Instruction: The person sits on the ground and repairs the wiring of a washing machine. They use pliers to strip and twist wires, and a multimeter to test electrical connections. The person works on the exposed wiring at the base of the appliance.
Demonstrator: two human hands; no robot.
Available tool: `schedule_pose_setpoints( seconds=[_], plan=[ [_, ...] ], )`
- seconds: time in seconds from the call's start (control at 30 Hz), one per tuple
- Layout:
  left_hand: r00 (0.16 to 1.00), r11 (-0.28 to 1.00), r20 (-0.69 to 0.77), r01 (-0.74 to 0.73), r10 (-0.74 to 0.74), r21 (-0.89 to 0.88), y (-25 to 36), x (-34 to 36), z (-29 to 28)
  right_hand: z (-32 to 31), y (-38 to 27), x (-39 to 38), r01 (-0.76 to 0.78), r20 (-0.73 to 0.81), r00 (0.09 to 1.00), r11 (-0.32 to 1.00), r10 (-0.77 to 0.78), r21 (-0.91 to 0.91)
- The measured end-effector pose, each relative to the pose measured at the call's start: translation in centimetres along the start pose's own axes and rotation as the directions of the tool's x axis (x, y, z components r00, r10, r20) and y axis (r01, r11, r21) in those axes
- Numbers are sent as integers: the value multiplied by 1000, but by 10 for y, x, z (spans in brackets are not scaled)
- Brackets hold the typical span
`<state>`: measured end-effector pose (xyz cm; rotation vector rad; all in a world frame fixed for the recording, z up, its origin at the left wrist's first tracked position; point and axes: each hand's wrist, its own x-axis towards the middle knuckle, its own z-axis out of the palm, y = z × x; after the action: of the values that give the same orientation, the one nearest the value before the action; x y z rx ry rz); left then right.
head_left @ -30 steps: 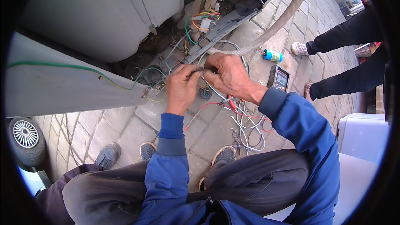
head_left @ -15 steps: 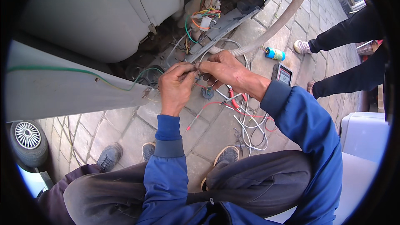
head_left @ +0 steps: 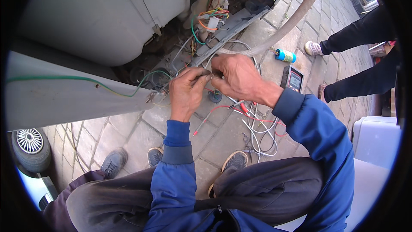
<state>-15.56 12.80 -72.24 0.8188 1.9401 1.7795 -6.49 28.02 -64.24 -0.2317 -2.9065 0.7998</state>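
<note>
My left hand (head_left: 185, 94) and my right hand (head_left: 242, 75) meet fingertip to fingertip beside the opened base of a white appliance (head_left: 98, 13). Both are closed in a pinch on a thin wire (head_left: 211, 76), of which only a tiny pale bit shows between the fingertips. Just below them, a small dark round part (head_left: 215, 96) sits on the paving. A red test lead (head_left: 210, 114) with a pointed probe lies under my right wrist. Red-handled pliers (head_left: 243, 106) rest partly hidden by that hand.
A multimeter (head_left: 295, 80) and a blue cylinder (head_left: 285, 55) lie right of my right hand. Loose white cable (head_left: 257, 135) coils on the paving. A grey hose (head_left: 296, 19) curves past; coloured wires (head_left: 214, 15) hang inside the base. Another person's legs (head_left: 360, 81) stand at right.
Both hands have shifted slightly right and down, still fingertip to fingertip. My right hand has turned, its back now more toward the view and its fingers curled in. The whole view has shifted slightly.
</note>
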Motion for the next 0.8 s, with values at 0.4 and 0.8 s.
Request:
schedule_pose_setpoints(
  seconds=[0.4, 0.8],
  plan=[
    [922, 684, 63, 328, -382, -652, -9, -2, -22, -28, 20, -1, -287, 4, 958, 957, 287, 50],
    [972, 917, -65, 188, -224, -352, -24, -8, -15, 31, 72, -40, -505, 434, 814, 838, 385, 205]
  ],
)
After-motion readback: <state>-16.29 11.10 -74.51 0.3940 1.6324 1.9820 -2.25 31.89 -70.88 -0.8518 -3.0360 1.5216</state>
